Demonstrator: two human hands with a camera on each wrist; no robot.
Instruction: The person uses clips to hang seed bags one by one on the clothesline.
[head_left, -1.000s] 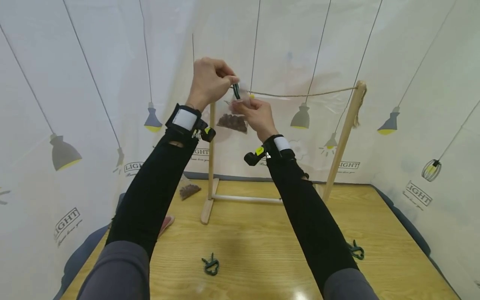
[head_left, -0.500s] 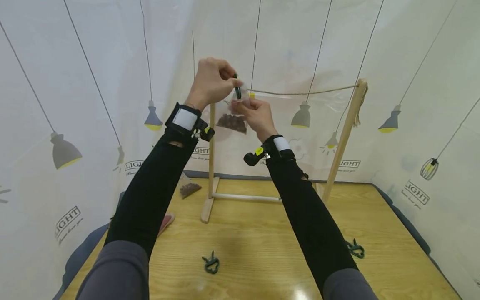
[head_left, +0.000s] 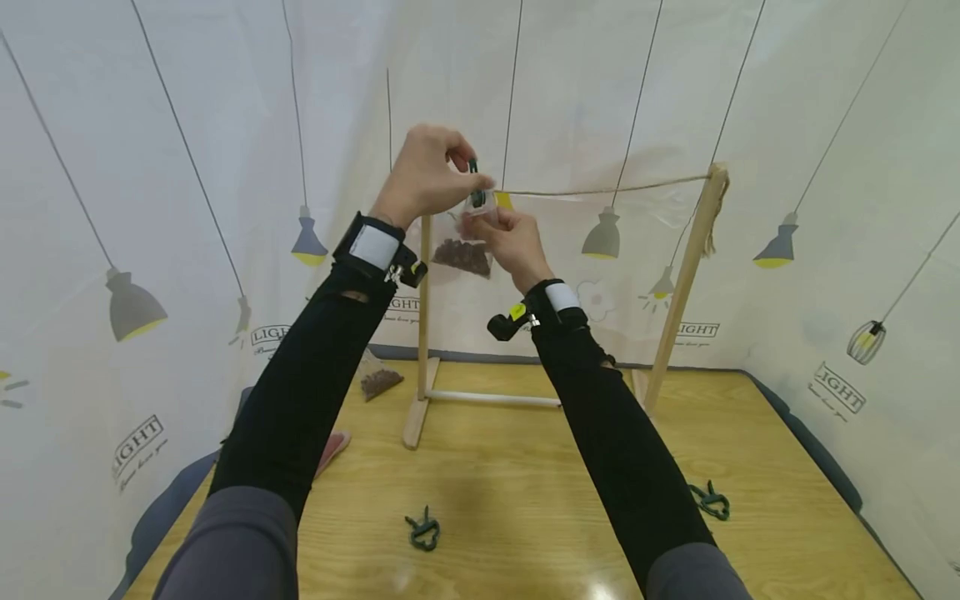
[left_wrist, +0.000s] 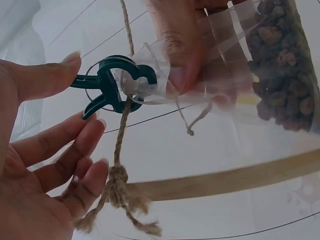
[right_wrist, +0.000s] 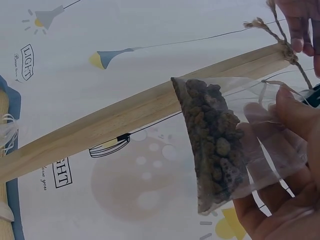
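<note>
My left hand [head_left: 429, 172] is at the rope's left end, thumb and fingertips at the handles of a green plastic spring clip [left_wrist: 109, 80]. The clip's jaws sit around the twine rope [left_wrist: 121, 132] and the top of a clear drawstring bag. Below the clip, my right hand [head_left: 516, 247] pinches this bag [right_wrist: 270, 167] between thumb and fingers. Dark brown pebble-like pieces [right_wrist: 212, 135] fill the bag's bottom. A thin drawstring [left_wrist: 182, 117] dangles from its mouth. In the head view, the left fingers partly cover the clip.
The rope spans a wooden frame with a right post [head_left: 686, 287], left post [head_left: 423, 312] and white lower bar [head_left: 495, 399]. Another filled bag [head_left: 380, 380] lies behind my left arm. Two green clips [head_left: 424, 530], [head_left: 711, 501] and a pinkish object [head_left: 333, 448] lie on the table [head_left: 510, 500].
My left hand has shifted slightly right and down with the clip, now at the rope. The bag has dropped a little in my right hand, which barely moved.
</note>
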